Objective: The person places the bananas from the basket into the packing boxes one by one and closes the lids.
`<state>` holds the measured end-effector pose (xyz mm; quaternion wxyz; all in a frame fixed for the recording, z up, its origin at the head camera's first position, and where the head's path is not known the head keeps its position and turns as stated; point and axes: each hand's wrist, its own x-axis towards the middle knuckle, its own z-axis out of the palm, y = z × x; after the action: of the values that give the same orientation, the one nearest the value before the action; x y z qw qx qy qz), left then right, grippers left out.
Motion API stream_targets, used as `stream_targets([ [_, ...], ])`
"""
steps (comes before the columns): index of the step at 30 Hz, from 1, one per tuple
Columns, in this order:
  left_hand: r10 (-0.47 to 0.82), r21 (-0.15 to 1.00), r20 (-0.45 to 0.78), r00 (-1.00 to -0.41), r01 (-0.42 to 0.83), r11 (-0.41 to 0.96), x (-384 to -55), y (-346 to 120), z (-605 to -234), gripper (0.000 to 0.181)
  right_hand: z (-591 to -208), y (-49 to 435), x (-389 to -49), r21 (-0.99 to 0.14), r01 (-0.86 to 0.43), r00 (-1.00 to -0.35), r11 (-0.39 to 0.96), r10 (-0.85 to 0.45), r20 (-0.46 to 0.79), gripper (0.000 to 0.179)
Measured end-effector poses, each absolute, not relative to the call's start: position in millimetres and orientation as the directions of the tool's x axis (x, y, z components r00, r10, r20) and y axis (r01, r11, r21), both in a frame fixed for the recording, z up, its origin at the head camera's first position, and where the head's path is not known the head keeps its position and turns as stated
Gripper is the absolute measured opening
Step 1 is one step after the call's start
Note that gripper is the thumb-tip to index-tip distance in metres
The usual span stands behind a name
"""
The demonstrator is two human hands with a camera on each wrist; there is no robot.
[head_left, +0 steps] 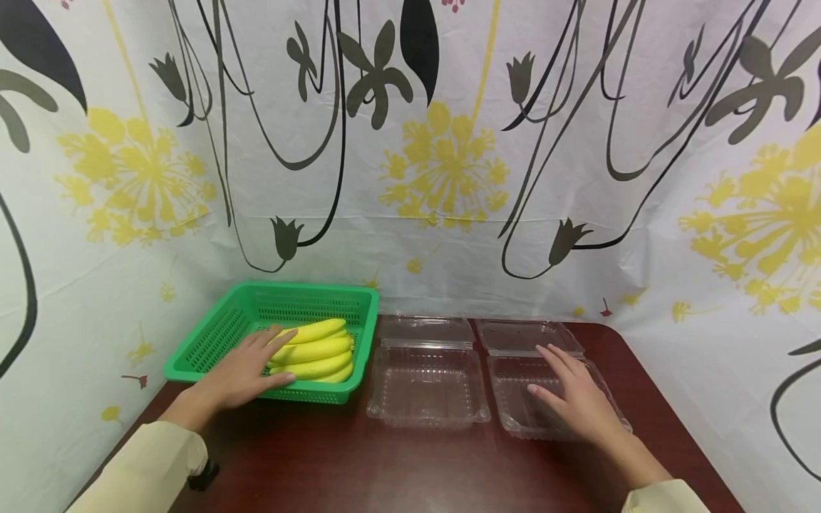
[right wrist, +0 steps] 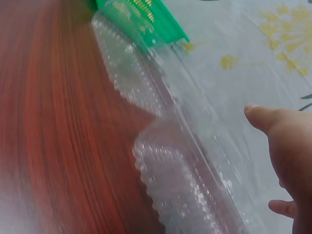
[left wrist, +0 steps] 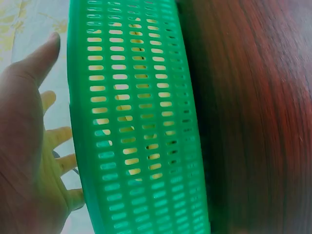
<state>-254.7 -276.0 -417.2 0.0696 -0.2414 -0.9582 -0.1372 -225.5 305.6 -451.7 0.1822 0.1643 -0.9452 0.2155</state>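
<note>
Several yellow bananas lie bunched at the right side of a green slotted plastic basket. My left hand reaches over the basket, its fingers spread and thumb out beside the bananas. The left wrist view shows that hand above the rim, with yellow showing through the slots of the basket wall. Over the right-hand clear plastic clamshell box hovers my right hand, fingers extended, gripping nothing. A second clear clamshell box lies between it and the basket, lid folded back.
All of it stands on a dark red-brown wooden table. A white cloth with yellow and grey flower prints hangs behind and along both sides. The right box's lid lies folded back toward the cloth.
</note>
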Motion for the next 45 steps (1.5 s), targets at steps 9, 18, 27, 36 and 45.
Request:
stream_targets([
  [9, 0.439, 0.327, 0.240, -0.866, 0.498, 0.803, -260, -265, -417, 0.076, -453, 282, -224, -0.464, -0.404, -0.867, 0.788, -0.169, 0.468, 0.064],
  [18, 0.424, 0.404, 0.225, -0.878, 0.479, 0.779, -274, -251, -420, 0.078, -453, 254, -226, -0.583, -0.378, -0.880, 0.720, -0.084, 0.467, 0.058],
  [27, 0.401, 0.458, 0.194, -0.895, 0.444, 0.770, -279, -240, -420, 0.074, -451, 225, -225, -0.797, -0.255, -0.936, 0.547, 0.066, 0.345, 0.056],
  [36, 0.372, 0.520, 0.098, -0.923, 0.366, 0.772, -279, -231, -419, 0.063, -450, 202, -219, -0.914, -0.144, -0.974, 0.379, 0.109, 0.199, 0.058],
  [45, 0.349, 0.481, 0.071, -0.934, 0.339, 0.809, -282, -229, -421, 0.056, -458, 183, -214, -0.949, -0.123, -0.984, 0.290, 0.091, 0.155, 0.062],
])
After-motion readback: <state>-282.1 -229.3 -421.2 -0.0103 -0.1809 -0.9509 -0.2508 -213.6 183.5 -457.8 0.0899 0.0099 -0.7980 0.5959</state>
